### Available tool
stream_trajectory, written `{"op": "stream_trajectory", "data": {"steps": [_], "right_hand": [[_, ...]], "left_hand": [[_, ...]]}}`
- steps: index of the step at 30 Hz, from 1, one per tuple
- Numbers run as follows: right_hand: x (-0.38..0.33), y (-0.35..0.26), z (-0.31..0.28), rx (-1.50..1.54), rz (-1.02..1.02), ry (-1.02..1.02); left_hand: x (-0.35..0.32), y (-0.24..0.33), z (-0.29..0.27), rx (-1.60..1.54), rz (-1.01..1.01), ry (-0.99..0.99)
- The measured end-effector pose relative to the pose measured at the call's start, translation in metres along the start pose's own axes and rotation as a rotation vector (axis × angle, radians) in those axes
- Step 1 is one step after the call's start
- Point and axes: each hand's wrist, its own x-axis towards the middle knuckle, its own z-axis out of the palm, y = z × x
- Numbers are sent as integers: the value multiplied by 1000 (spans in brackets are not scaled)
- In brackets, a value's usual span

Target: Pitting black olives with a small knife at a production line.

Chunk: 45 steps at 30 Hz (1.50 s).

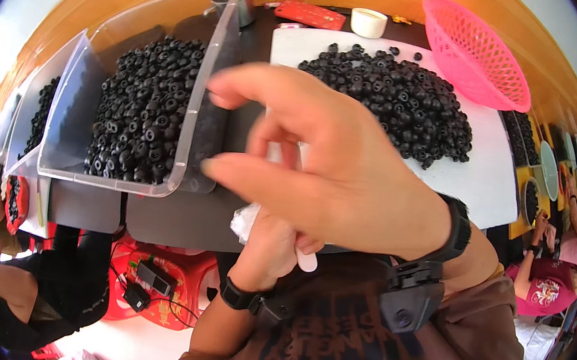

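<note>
My right hand (pixel 337 161) reaches leftward over the near side of the white board (pixel 490 192), thumb and index finger spread apart, the other fingers curled; nothing shows in its grip. Its fingertips are by the right wall of a clear plastic bin (pixel 180 160) that holds many black, round, bead-like pieces with holes (pixel 146 114). Below it, my left hand (pixel 270 249) is closed around a white-handled tool (pixel 306 261), partly hidden by the fingers. Crumpled white material (pixel 244 222) sticks out beside that hand. A heap of the same black pieces (pixel 404 101) lies on the board.
A pink mesh basket (pixel 477 56) leans at the board's far right corner. Behind are a metal cup (pixel 241 5), a red packet (pixel 311 15) and a white cup (pixel 368 23). A red stool (pixel 172 295) with black devices stands below left. Other people sit on both sides.
</note>
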Motion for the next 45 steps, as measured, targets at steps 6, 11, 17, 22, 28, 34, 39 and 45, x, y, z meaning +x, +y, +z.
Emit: {"op": "stream_trajectory", "data": {"steps": [6,11,17,22,28,34,39,45], "right_hand": [[-81,24,-56,57,520,73],[-117,43,-66,-202,558,127],[-117,80,-44,-740,295,5],[-120,73,-38,-822,204,31],[-149,40,-53,-585,237,95],[-173,32,-72,-398,294,151],[-182,37,-71,-253,253,165],[-190,31,-71,-81,187,151]], "left_hand": [[4,10,9,-5,-93,-16],[3,7,15,30,-49,-8],[5,-3,14,87,40,8],[1,-7,23,187,105,11],[4,-9,25,274,95,22],[1,-11,30,318,101,95],[3,-14,29,314,124,76],[6,-16,35,361,119,177]]}}
